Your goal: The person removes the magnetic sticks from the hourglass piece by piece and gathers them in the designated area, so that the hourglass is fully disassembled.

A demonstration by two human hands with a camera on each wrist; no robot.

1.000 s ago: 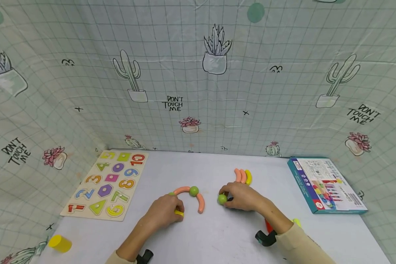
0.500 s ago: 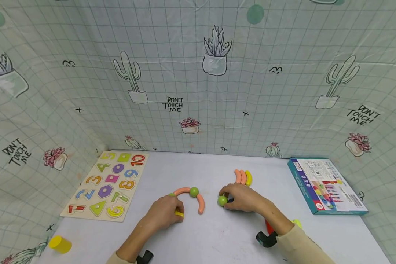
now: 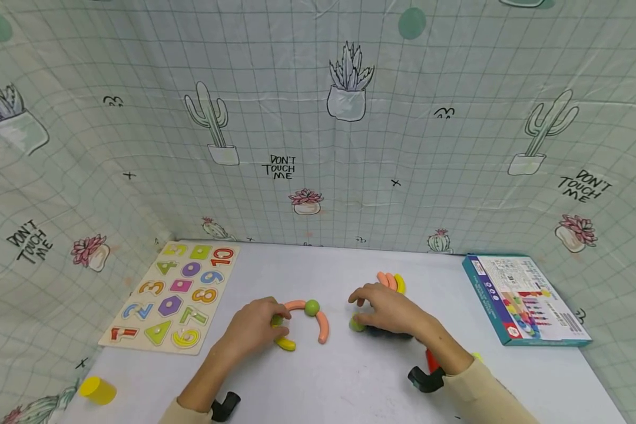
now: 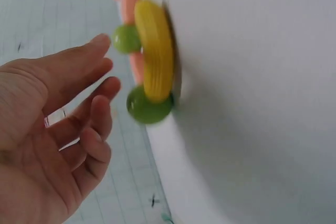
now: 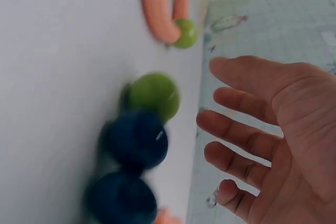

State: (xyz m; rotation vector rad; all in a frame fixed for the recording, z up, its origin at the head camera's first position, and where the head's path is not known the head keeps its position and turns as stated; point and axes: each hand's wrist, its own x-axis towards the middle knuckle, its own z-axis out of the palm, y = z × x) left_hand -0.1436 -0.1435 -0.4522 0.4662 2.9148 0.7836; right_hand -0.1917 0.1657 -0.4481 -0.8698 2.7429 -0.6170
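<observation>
My left hand point(image 3: 250, 325) hovers with spread fingers beside a yellow curved piece point(image 3: 286, 344) and a green ball point(image 4: 149, 104) at its end. A gap shows between fingertips and pieces in the left wrist view. With another green ball point(image 3: 311, 307) and salmon-pink curved pieces point(image 3: 323, 327), they form an arch on the table. Over to the right, my right hand point(image 3: 391, 309) is held with loose, parted fingers above a green ball point(image 5: 155, 96). Two dark blue balls point(image 5: 137, 139) sit in line with that ball, mostly hidden under the hand in the head view.
Behind the right hand lie pink and yellow curved pieces point(image 3: 400, 284). A wooden number puzzle point(image 3: 196, 347) and a yellow cylinder point(image 3: 98, 391) are on the left. A flat teal-edged box point(image 3: 527, 300) lies right. A red piece point(image 3: 432, 360) shows by the right forearm.
Both hands have let go and their fingers have opened. The left has drawn back slightly left from the yellow curved piece; the right has lifted off the green ball.
</observation>
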